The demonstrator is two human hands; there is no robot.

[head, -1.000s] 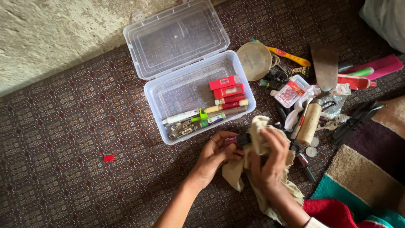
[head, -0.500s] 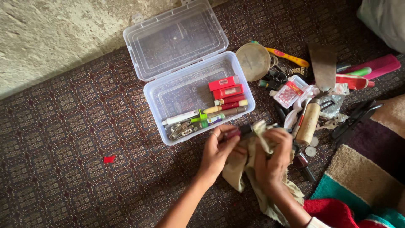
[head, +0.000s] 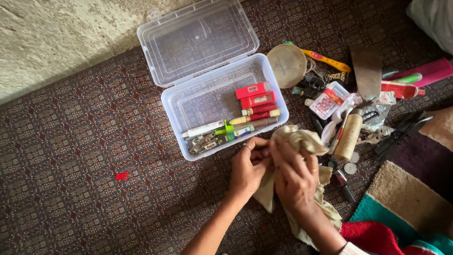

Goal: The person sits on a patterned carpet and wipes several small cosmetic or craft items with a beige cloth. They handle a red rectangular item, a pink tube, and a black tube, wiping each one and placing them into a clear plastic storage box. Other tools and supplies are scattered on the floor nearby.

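Observation:
My left hand (head: 249, 169) and my right hand (head: 295, 177) meet just in front of a clear plastic box (head: 172, 106). Both are closed on a beige cloth (head: 302, 141) that bunches above my right fingers and hangs down under my wrist. The small dark and red object seen earlier between my hands is now hidden by the cloth and fingers. The box stands with its lid (head: 198, 40) open and holds red packets (head: 255, 94), tubes, pens and a metal clipper.
Many small items lie right of the box: a round mirror (head: 287, 66), a yellow toothbrush (head: 325, 61), a scraper with a wooden handle (head: 349, 134), a pink comb (head: 427, 73), coins and black clips. A striped rug (head: 410, 198) lies at lower right; a bare concrete wall (head: 56, 38) rises at upper left.
My hands have closed together and the cloth has been drawn over the small dark and red object, which no longer shows. The cloth now bunches higher, near the box's edge.

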